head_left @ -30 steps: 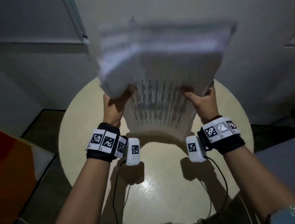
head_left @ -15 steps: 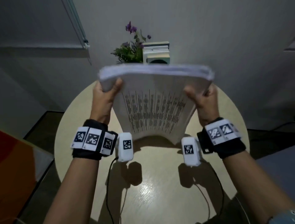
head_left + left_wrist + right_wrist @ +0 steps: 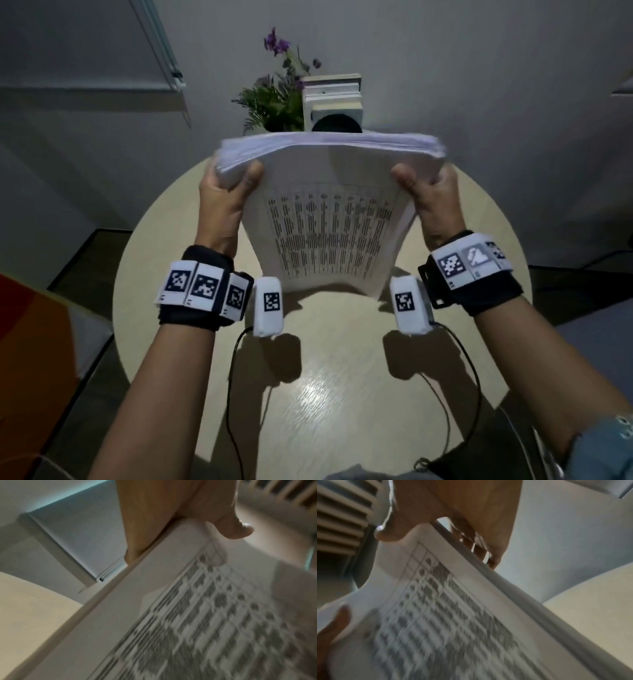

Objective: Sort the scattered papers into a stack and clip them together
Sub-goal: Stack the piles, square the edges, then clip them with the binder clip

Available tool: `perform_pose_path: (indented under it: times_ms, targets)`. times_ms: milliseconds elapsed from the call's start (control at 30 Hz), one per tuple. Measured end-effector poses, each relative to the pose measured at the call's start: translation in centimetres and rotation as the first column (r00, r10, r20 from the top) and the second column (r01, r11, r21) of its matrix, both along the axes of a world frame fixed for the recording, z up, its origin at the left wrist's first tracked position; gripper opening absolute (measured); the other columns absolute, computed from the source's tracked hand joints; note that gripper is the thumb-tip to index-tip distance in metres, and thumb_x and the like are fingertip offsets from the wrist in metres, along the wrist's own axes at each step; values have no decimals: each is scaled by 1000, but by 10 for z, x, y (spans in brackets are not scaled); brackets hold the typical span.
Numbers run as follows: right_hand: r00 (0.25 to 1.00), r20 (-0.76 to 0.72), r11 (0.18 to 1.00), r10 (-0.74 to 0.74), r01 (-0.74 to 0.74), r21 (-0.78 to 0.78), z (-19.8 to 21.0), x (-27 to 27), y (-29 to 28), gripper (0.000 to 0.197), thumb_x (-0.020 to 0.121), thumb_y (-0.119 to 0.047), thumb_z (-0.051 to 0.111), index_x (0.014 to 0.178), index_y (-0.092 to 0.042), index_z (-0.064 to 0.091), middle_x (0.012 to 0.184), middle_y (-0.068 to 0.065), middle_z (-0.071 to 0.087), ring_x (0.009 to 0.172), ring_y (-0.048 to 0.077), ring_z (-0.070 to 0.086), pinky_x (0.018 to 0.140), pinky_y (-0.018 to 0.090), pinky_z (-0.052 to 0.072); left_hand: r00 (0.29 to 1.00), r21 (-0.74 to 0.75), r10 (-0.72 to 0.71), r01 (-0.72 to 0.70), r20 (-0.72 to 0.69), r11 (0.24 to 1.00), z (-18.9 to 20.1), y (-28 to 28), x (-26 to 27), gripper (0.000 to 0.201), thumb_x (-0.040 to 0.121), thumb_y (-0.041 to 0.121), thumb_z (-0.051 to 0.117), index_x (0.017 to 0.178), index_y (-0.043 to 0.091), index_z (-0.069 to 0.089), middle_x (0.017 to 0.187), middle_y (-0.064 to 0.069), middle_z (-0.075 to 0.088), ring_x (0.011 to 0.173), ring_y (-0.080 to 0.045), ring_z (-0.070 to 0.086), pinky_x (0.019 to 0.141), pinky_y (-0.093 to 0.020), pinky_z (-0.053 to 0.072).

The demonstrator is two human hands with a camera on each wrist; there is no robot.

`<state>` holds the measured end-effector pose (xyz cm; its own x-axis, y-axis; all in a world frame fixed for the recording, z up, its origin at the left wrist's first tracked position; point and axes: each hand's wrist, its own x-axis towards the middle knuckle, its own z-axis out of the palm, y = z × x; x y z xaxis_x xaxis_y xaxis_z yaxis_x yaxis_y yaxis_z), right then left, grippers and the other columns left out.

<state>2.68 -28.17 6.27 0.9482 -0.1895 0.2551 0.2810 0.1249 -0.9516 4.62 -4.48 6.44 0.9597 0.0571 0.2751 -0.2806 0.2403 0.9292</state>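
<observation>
The thick white stack of printed papers (image 3: 329,212) stands on edge over the round beige bench (image 3: 342,394), nearer its far edge, left hand (image 3: 222,202) and right hand (image 3: 435,202) gripping opposite upper corners; its lower edge points downward for tapping square.

1. Black fabric wristbands (image 3: 195,287) wrap both bare forearms, each ringed with white square tags printed with black-and-white coded patterns.
2. A white boxy camera unit (image 3: 269,306) with its own coded tag hangs off the inner side of the left band; a matching unit (image 3: 409,305) hangs off the right.
3. Thin black cables (image 3: 236,377) trail from both units.
4. A light blue sleeve (image 3: 603,445) covers the right upper arm.
</observation>
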Motion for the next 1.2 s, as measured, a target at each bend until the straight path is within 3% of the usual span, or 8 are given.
perform_pose_path:
  times_ms: [133,333,533,633,767,933,1033,1200]
  targets:
    - [999,-8,994,-34,33,-104,-25,-3,20,30,71,1,71,96,-13,62,70,-22,71,70,-7,63,69,15,52,999,56,44,-42,-23,998,-6,-11,-6,56,48,47,80,95,21,63,78,15,74,75,0,68,66,-19,54]
    - [986,80,983,-148,137,122,27,14,14,7,68,-14,71,69,-19,66,60,-14,69,62,1,63,67,23,53,987,-17,60,-58,148,998,35,-9,-4,36,60,31,70,95,23,61,76,18,73,77,3,67,71,-20,54]
    - [999,0,999,-45,45,22,0,-10,11,75,54,-54,76,111,-14,48,89,-12,70,84,-2,65,71,16,52,1000,164,-10,13,-16,986,-22,2,-1,40,61,22,82,96,29,64,84,25,72,79,10,64,73,-13,53]
    - [976,44,945,-212,217,-244,15,-11,13,67,62,-44,76,116,-18,44,107,0,57,96,7,60,81,26,54,997,189,37,-23,-69,982,-39,-9,-1,40,77,-1,70,104,24,55,86,22,68,75,16,61,72,-9,52]
    - [901,388,402,-196,435,-806,62,-8,29,65,73,-41,69,129,-15,47,130,6,50,124,22,44,106,43,31,995,132,72,-62,-70,989,-36,-12,9,25,83,-5,61,91,19,61,71,23,72,68,10,64,64,-13,53]
    - [993,108,-135,38,112,-984,78,9,61,53,82,-39,62,129,-21,43,127,4,54,124,24,44,111,47,17,999,84,29,-25,-40,996,-36,-16,8,24,82,-8,60,97,11,62,76,17,73,74,4,65,66,-17,54]
    - [985,123,-57,122,130,-990,83,16,69,15,86,-29,59,95,-16,61,86,0,57,93,25,57,90,41,43,998,104,21,-14,-65,994,-41,-10,7,25,83,-2,62,93,22,61,77,17,72,74,4,65,67,-18,54]
    - [977,205,244,62,184,-952,87,14,45,35,79,-39,60,100,-12,67,92,9,66,91,24,58,79,33,44,938,264,88,4,-335,965,-89,9,0,20,82,-3,63,91,14,59,79,8,63,68,-5,61,64,-21,51]
